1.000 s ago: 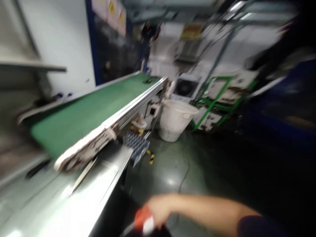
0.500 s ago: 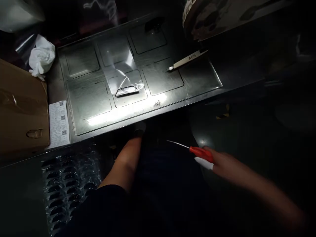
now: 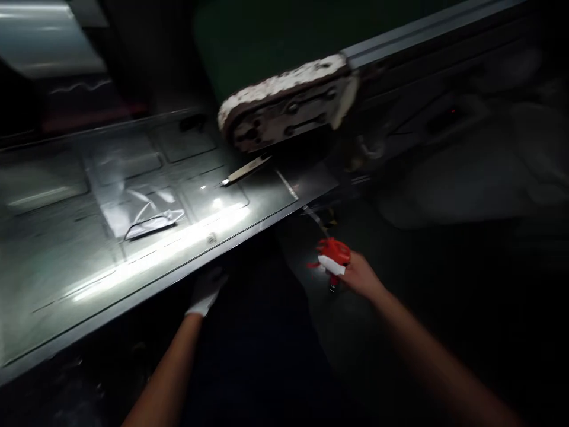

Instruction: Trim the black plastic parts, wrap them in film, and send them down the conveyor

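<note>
My right hand (image 3: 351,270) is closed around a red air blow gun (image 3: 334,251) in front of the bench edge. Its thin metal nozzle points up and left toward the bench corner, and white material covers at least one finger. My left hand (image 3: 208,292), in a white glove, hangs in shadow below the bench edge; its fingers are too dark and blurred to read. On the bench lies a clear plastic bag (image 3: 153,223) with a dark curved edge. Right of it is a pale-handled tool (image 3: 246,170) with a fine tip.
The metal bench (image 3: 57,261) has dark rectangular outlines on its top and a bright glare along the front. Behind its right end stands a conveyor end (image 3: 288,110) with a green belt (image 3: 267,29). A shiny roll (image 3: 40,41) is at upper left.
The view has swung right, so the cardboard box and label sheets have left the picture. The blow gun has turned and its nozzle now points more upward. My left glove shows more.
</note>
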{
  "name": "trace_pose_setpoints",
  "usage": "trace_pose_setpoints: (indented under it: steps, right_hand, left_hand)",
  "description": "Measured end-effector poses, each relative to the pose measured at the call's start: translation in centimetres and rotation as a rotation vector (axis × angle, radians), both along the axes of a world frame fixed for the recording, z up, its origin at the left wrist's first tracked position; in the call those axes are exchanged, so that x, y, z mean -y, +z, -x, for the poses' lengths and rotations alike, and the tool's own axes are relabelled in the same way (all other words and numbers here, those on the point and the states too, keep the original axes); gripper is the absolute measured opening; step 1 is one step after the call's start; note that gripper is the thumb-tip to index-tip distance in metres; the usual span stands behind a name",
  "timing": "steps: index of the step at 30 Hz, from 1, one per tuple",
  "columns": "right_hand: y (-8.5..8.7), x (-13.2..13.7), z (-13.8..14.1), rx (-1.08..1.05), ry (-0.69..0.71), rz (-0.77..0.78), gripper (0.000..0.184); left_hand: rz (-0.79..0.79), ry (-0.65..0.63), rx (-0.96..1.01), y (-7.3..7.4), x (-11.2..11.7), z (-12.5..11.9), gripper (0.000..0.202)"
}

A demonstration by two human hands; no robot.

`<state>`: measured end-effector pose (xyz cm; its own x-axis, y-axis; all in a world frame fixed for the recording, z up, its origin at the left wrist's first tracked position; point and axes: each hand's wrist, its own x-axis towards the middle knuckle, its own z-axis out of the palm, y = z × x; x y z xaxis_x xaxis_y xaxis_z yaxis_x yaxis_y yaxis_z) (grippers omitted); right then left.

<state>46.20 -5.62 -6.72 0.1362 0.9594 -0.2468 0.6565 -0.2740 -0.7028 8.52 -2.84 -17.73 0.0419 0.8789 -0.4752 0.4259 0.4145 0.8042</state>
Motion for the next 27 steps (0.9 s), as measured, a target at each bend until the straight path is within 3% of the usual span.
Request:
trace_pose_setpoints:
  steps: [3, 7, 10, 12, 14, 16, 18, 21, 24, 27]
  right_hand:
    - [0.2, -2.1, -0.7, -0.006, -0.211, -0.314, 0.048]
    - [-2.4, -5.7, 0.9, -0.071, -0.347, -0.507, 0.048]
    - [-5.3, -8.2, 2.7, -0.107, -0.388, -0.517, 0.056]
    - [-7.0, -9.3, 3.8, -0.127, -0.392, -0.462, 0.063]
    - [-8.1, -9.7, 5.0, -0.161, -0.358, -0.378, 0.062]
    - [-8.1, -9.0, 6.7, -0.217, -0.294, -0.289, 0.055]
    - [-6.5, -7.2, 9.1, -0.291, -0.202, -0.201, 0.045]
    - [-1.1, -4.0, 13.8, -0.419, 0.008, -0.142, 0.032]
    - [4.8, -2.7, 18.2, -0.514, 0.425, -0.35, 0.018]
    - [7.7, -3.5, 20.8, -0.468, 0.702, -0.442, 0.011]
  left_hand:
    - [0.024, 0.007, -0.005, 0.9, 1.3, 0.2, 0.033]
    - [-0.037, 0.055, 0.125, 4.9, 4.7, -0.3, 0.044]
    - [-0.121, 0.205, 0.295, 8.8, 6.3, -1.3, 0.044]
    - [-0.199, 0.343, 0.518, 11.1, 6.6, -1.7, 0.038]
    - [-0.268, 0.467, 0.773, 12.7, 6.4, -1.6, 0.033]
    - [-0.292, 0.536, 0.959, 13.7, 6.0, -1.2, 0.031]
    - [-0.281, 0.563, 1.065, 14.1, 5.6, -0.6, 0.03]
    - [-0.282, 0.541, 1.102, 14.1, 4.8, -0.1, 0.028]
    - [-0.316, 0.514, 1.028, 14.2, 4.3, 0.0, 0.029]
    - [-0.319, 0.492, 0.887, 14.5, 4.0, 0.4, 0.03]
